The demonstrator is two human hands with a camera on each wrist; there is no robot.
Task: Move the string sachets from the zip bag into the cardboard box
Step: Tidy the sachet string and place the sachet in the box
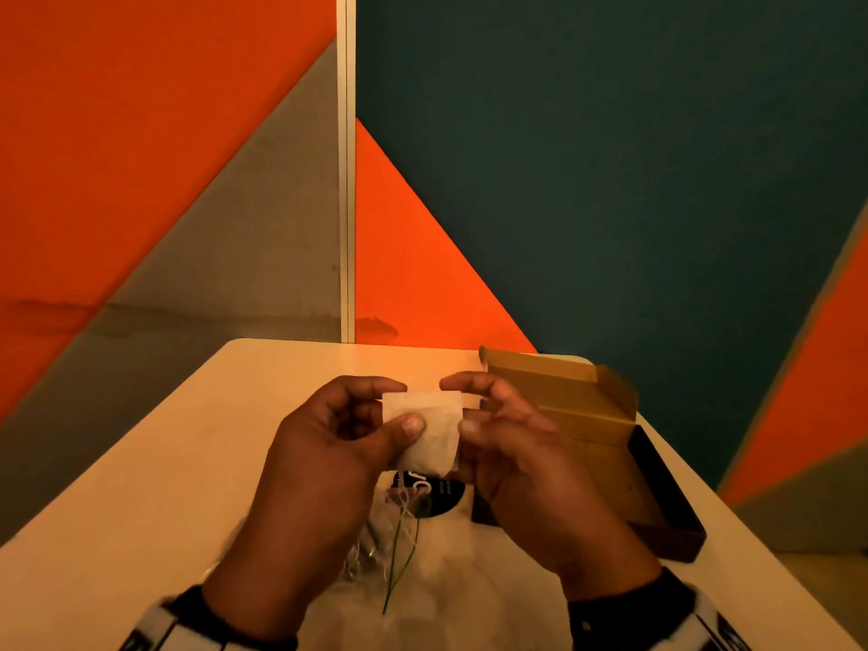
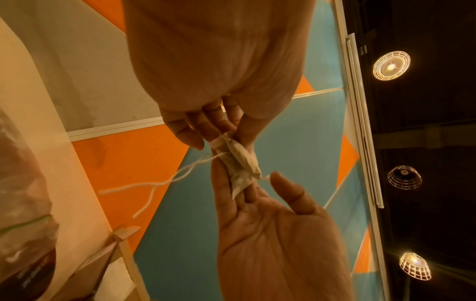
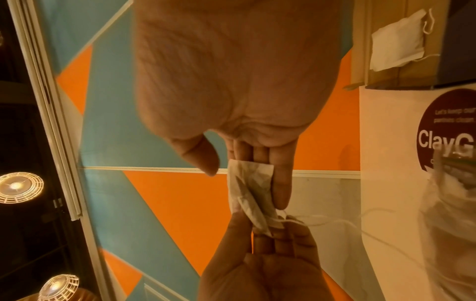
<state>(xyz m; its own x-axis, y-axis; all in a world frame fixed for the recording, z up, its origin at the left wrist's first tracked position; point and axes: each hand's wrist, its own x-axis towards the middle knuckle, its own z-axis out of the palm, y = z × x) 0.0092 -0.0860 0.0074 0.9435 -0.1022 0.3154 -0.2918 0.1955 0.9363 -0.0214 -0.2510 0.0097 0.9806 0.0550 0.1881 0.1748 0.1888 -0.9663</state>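
Observation:
A white string sachet (image 1: 430, 439) is held up over the table between both hands. My left hand (image 1: 399, 406) pinches its left edge with thumb and forefinger. My right hand (image 1: 458, 404) lies at its right edge; in the right wrist view the straight fingers (image 3: 280, 187) back the sachet (image 3: 248, 179) and the thumb stands a little off it. The sachet's string (image 2: 180, 177) dangles loose. The clear zip bag (image 1: 399, 547) lies on the table below the hands. The cardboard box (image 1: 563, 392) stands open to the right, with another sachet (image 3: 396, 46) inside.
The table (image 1: 164, 486) is pale, with a rounded far edge against orange, grey and teal wall panels. A dark round sticker (image 3: 448, 126) lies on the table beside the bag. The box's lid (image 1: 540, 368) stands up behind it.

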